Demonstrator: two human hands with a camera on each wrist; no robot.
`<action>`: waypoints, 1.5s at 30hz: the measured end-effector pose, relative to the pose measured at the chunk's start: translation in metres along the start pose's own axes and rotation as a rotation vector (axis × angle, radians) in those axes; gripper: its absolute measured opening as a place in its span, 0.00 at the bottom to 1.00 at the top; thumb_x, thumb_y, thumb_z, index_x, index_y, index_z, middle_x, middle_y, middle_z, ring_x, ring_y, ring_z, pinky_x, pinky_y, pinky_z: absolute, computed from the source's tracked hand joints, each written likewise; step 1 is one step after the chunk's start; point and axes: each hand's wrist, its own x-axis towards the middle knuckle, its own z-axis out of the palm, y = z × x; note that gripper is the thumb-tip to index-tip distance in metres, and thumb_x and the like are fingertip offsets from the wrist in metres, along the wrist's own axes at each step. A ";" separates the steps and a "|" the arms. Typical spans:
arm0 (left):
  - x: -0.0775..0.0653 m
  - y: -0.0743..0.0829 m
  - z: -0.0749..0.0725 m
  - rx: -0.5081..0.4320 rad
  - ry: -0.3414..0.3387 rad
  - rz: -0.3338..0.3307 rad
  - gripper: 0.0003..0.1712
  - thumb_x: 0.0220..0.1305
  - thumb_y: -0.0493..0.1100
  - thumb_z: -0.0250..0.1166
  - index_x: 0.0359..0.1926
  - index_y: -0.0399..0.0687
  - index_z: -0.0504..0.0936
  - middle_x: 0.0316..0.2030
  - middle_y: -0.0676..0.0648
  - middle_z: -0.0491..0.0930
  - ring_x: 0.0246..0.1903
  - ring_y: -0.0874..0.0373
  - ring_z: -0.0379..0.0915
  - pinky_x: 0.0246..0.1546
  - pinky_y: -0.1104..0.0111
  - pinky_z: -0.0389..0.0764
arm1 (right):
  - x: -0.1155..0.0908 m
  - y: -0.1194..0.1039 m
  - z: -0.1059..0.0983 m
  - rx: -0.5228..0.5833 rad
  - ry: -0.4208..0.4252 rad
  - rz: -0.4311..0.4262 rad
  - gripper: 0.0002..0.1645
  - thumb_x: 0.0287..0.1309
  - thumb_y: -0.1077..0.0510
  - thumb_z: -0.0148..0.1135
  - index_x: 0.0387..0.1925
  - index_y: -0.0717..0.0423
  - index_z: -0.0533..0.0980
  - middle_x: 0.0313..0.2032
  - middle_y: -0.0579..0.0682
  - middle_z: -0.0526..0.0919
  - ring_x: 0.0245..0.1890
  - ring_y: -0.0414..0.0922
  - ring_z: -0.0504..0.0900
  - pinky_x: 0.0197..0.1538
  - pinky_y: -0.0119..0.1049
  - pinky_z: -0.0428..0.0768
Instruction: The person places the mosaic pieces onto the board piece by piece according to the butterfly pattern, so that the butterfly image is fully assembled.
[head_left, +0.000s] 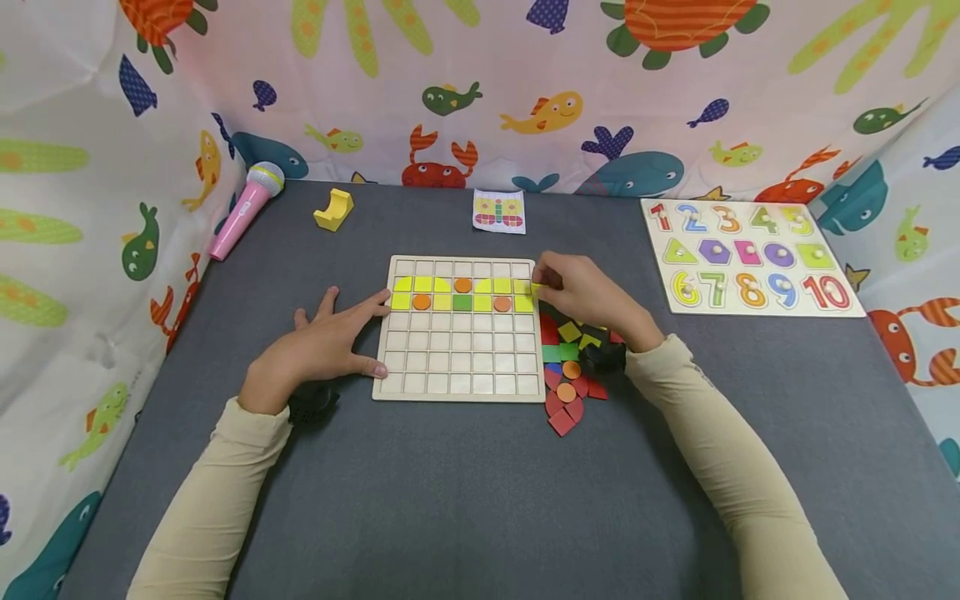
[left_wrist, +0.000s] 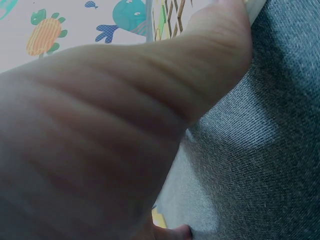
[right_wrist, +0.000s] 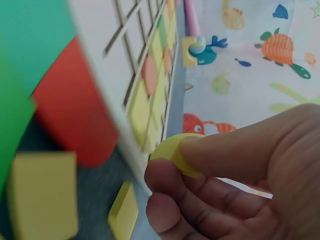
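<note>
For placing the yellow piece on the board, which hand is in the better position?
Probably the right hand: it pinches the yellow piece at the right edge of the board, near the loose pieces. The left hand touches the board's left edge, without a piece.

1. Grid board (head_left: pixel 459 361): cream, tan grid lines.
2. Board tiles (head_left: pixel 462 302): yellow, orange, one green.
3. Pinched tile (right_wrist: pixel 170 147): plain yellow.
4. Loose tiles (head_left: pixel 561 422): red, green, yellow, orange, blue.
5. Microphone (head_left: pixel 245 212): pink body, grey head, yellow-green ring.
6. Curved block (head_left: pixel 333 212): solid yellow.
7. Number board (head_left: pixel 765 311): off-white, multicoloured digits.
8. Tabletop (head_left: pixel 420 492): dark grey.
9. Backdrop (head_left: pixel 517 58): white, sea-creature print, striped orange turtles.
10. Sleeves (head_left: pixel 213 492): plain beige.
</note>
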 end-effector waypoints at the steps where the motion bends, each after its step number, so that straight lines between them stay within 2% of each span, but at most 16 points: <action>1: 0.000 0.000 0.000 0.000 0.001 0.001 0.70 0.61 0.62 0.80 0.88 0.56 0.42 0.83 0.43 0.54 0.79 0.21 0.19 0.63 0.17 0.30 | 0.001 -0.003 0.001 0.012 0.003 -0.005 0.05 0.72 0.68 0.65 0.46 0.63 0.78 0.36 0.55 0.82 0.35 0.51 0.77 0.39 0.44 0.75; 9: 0.000 -0.003 0.000 0.003 0.002 0.002 0.70 0.60 0.63 0.80 0.88 0.56 0.42 0.84 0.42 0.54 0.79 0.21 0.20 0.63 0.17 0.30 | 0.019 -0.022 0.017 0.096 0.015 -0.046 0.06 0.73 0.66 0.65 0.47 0.64 0.78 0.38 0.54 0.82 0.39 0.51 0.77 0.42 0.44 0.76; 17: -0.003 -0.005 -0.001 0.016 0.019 0.012 0.68 0.61 0.61 0.80 0.88 0.56 0.44 0.84 0.42 0.54 0.79 0.21 0.21 0.62 0.16 0.32 | 0.043 -0.053 0.040 0.145 -0.021 -0.129 0.05 0.71 0.66 0.66 0.45 0.60 0.78 0.37 0.51 0.83 0.36 0.49 0.78 0.41 0.41 0.76; 24: -0.003 -0.003 -0.002 0.019 0.018 0.015 0.69 0.60 0.62 0.80 0.88 0.57 0.43 0.83 0.44 0.55 0.79 0.21 0.21 0.62 0.16 0.33 | 0.060 -0.076 0.060 0.118 -0.072 -0.171 0.05 0.70 0.67 0.67 0.46 0.62 0.80 0.37 0.50 0.84 0.37 0.47 0.80 0.44 0.39 0.76; 30: -0.004 -0.001 -0.004 0.022 0.030 0.022 0.69 0.60 0.63 0.80 0.88 0.55 0.43 0.82 0.46 0.59 0.79 0.20 0.23 0.62 0.15 0.34 | 0.072 -0.093 0.076 0.116 -0.117 -0.218 0.05 0.70 0.67 0.67 0.45 0.59 0.82 0.35 0.49 0.85 0.36 0.45 0.80 0.43 0.36 0.77; 36: -0.005 0.001 -0.003 0.013 0.026 0.019 0.68 0.61 0.61 0.79 0.88 0.54 0.44 0.82 0.46 0.60 0.79 0.21 0.24 0.63 0.16 0.33 | 0.081 -0.103 0.089 0.100 -0.119 -0.252 0.03 0.69 0.68 0.67 0.43 0.60 0.83 0.33 0.49 0.84 0.34 0.45 0.80 0.41 0.35 0.76; 45: -0.005 0.000 -0.003 0.008 0.024 0.024 0.68 0.62 0.61 0.79 0.88 0.55 0.44 0.82 0.47 0.60 0.79 0.21 0.23 0.63 0.16 0.32 | 0.086 -0.106 0.101 0.043 -0.123 -0.200 0.02 0.70 0.65 0.67 0.41 0.61 0.83 0.32 0.49 0.83 0.32 0.43 0.78 0.38 0.32 0.74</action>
